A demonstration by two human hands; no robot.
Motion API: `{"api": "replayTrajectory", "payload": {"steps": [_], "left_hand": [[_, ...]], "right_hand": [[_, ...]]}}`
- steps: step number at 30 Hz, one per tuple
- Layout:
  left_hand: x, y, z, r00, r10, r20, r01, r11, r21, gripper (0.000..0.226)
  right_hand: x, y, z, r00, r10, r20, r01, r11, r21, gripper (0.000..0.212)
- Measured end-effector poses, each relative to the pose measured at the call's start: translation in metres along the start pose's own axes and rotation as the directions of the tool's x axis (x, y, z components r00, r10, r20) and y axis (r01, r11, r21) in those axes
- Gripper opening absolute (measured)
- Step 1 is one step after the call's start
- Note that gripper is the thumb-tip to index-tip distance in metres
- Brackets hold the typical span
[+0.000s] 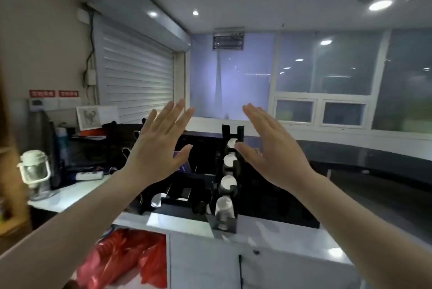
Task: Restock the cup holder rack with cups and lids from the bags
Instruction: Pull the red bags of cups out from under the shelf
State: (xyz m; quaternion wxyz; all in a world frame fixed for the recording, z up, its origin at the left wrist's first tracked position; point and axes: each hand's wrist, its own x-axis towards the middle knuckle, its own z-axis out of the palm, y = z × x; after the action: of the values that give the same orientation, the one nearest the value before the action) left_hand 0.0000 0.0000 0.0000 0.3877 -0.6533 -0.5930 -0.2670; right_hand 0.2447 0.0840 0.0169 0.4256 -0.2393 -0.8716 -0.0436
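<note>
Empty hands raised over a cup rack awaiting restock.

The left hand (156, 148) and right hand (268, 148) hover with fingers straight, holding nothing, above the black cup holder rack (228, 195) on the counter (280, 237); red bags (121, 263), probably holding the stock, sit in the open cabinet below, within reach.

We hold our left hand (156, 146) and right hand (271, 148) up, fingers straight, empty, above the black cup holder rack (228, 195) on the white counter (280, 237). White cups (225, 208) sit stacked along the rack's column. Red bags (121, 258) lie in the opening below the counter.
</note>
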Motion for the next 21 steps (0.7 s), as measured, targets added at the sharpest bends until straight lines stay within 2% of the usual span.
{"api": "replayTrajectory", "payload": {"steps": [2,7,14,21], "left_hand": [[-0.021,-0.024,-0.005,1.0,-0.021,0.022,0.021,1.0,0.017,0.069],[-0.099,-0.093,-0.003,0.994,-0.071,0.087,0.072,0.997,-0.007,0.066],[-0.206,-0.175,0.002,0.964,-0.055,0.259,0.064,0.998,-0.025,0.063],[-0.279,-0.242,0.029,0.896,-0.151,0.417,0.174,0.985,-0.016,0.074]], "right_hand": [[0.007,-0.022,0.029,0.998,-0.053,0.039,0.053,0.999,-0.006,0.071],[0.013,-0.079,0.117,0.991,-0.08,0.108,0.075,0.996,0.048,0.069],[0.003,-0.152,0.242,0.973,-0.067,0.22,0.033,0.987,0.155,0.064],[-0.009,-0.178,0.341,0.919,-0.054,0.391,-0.023,0.981,0.191,0.057]]}}
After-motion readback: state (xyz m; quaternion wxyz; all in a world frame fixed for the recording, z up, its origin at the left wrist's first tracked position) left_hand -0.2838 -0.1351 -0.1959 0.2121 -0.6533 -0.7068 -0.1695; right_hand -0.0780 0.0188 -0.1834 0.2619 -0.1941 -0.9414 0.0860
